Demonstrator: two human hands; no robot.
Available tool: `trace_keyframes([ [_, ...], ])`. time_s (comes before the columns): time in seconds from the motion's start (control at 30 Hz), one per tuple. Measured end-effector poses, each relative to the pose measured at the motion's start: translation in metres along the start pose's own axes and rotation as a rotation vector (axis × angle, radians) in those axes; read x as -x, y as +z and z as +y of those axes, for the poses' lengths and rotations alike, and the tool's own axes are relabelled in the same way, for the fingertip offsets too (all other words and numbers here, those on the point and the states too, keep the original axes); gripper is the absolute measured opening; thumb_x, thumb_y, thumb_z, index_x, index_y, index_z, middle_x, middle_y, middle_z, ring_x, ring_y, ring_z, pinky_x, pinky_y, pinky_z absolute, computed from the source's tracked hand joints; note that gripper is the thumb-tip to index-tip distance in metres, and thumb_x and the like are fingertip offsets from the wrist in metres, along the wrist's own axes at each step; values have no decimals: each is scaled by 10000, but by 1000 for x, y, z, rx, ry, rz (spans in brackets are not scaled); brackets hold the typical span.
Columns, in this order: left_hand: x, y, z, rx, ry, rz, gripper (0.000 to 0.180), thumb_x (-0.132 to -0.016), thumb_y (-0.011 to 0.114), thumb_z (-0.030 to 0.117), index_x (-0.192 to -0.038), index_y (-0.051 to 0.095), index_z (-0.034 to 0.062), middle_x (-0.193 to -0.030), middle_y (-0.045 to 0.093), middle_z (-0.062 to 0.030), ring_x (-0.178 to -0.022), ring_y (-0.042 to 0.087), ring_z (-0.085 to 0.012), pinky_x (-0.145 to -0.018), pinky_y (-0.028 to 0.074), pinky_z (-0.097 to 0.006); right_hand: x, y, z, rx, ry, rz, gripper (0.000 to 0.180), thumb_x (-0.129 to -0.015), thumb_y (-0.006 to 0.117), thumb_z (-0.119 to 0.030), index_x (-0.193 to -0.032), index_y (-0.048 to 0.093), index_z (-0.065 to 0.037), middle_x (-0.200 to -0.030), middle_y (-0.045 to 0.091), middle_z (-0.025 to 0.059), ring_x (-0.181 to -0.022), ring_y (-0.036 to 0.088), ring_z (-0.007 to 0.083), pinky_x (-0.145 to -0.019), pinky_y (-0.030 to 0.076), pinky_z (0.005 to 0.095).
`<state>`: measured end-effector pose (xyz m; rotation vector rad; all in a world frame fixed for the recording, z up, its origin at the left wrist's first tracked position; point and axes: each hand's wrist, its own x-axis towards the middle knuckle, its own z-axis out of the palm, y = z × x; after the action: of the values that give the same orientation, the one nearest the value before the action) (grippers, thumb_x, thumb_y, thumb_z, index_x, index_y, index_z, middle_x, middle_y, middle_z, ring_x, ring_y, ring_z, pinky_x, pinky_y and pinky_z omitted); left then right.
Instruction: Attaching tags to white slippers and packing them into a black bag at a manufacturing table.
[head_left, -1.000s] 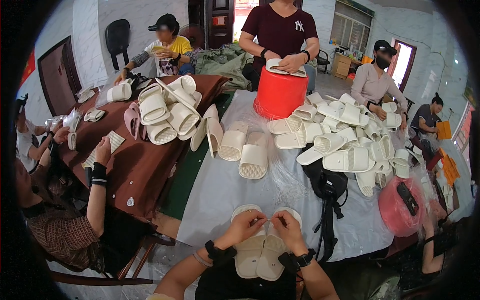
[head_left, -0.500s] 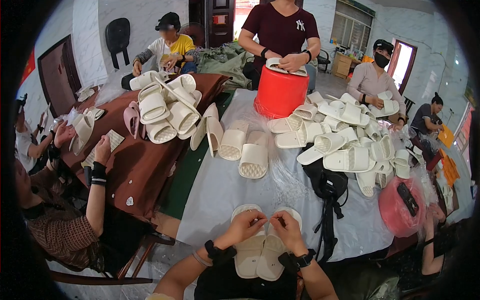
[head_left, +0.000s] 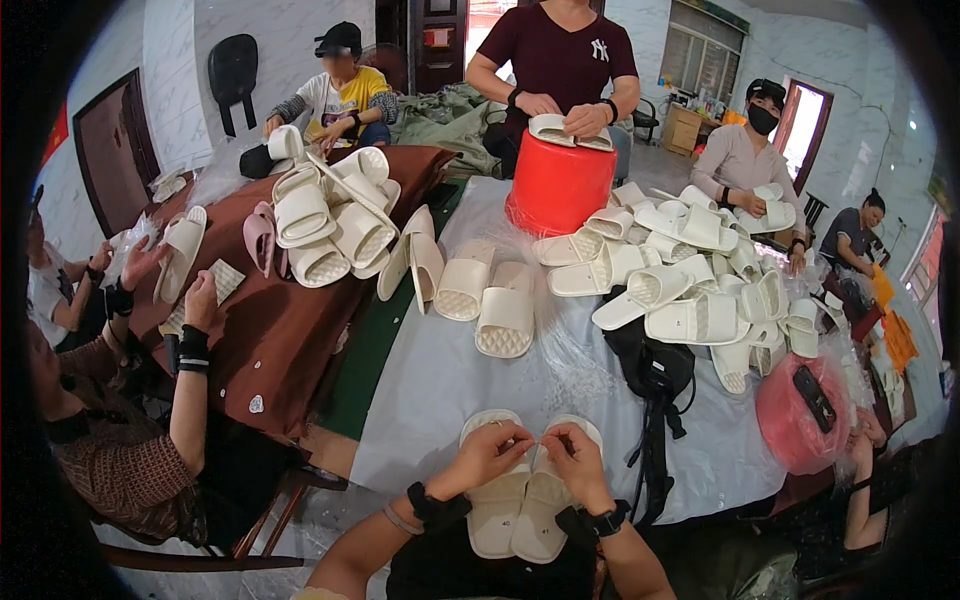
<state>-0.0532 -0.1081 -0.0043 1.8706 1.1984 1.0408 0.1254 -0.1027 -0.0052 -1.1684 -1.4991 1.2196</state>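
A pair of cream slide sandals (head_left: 520, 505) lies soles up, side by side, at the near edge of the white-covered table (head_left: 440, 390). My left hand (head_left: 490, 455) rests on the left sandal's toe end. My right hand (head_left: 572, 462) rests on the right one. The fingertips of both hands meet and pinch something small between the two sandals; it is too small to make out. Both wrists wear dark bands.
Heaps of cream sandals (head_left: 690, 285) cover the table's far and right side, and more lie on a brown-covered table (head_left: 270, 330) at left. A red bucket (head_left: 558, 188), a black bag (head_left: 655, 375) and a pink bucket (head_left: 800, 420) stand nearby. Several people work around the tables.
My hands stay pinched together over the sandal pair. The person at left has shifted their hands on the brown table, and the seated person at the back has moved theirs.
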Motion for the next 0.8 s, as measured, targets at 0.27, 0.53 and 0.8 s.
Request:
trace_keyframes([
  [0.27,1,-1,7,72,-15,34,131,-823,631,146,-904,622,44,-712,574,-75,-561,507,-145,-524,402,-272,1,1,2,-26,-40,1,88,-845,600,-90,-908,587,-29,-750,556,-9,-672,498,59,-614,422,209],
  [0.53,1,3,-6,51,-3,14,133,-832,629,143,-917,621,40,-707,566,-61,-567,495,-120,-524,400,-264,-1,-2,7,10,-38,-19,101,-828,617,-76,-910,589,-24,-786,555,9,-695,512,81,-632,419,214],
  [0.8,1,-1,7,61,14,33,127,-808,644,140,-889,615,46,-722,564,-75,-558,490,-167,-522,395,-290,1,-1,0,45,-120,-10,96,-830,621,-83,-898,588,-25,-767,553,14,-664,499,85,-609,414,220],
])
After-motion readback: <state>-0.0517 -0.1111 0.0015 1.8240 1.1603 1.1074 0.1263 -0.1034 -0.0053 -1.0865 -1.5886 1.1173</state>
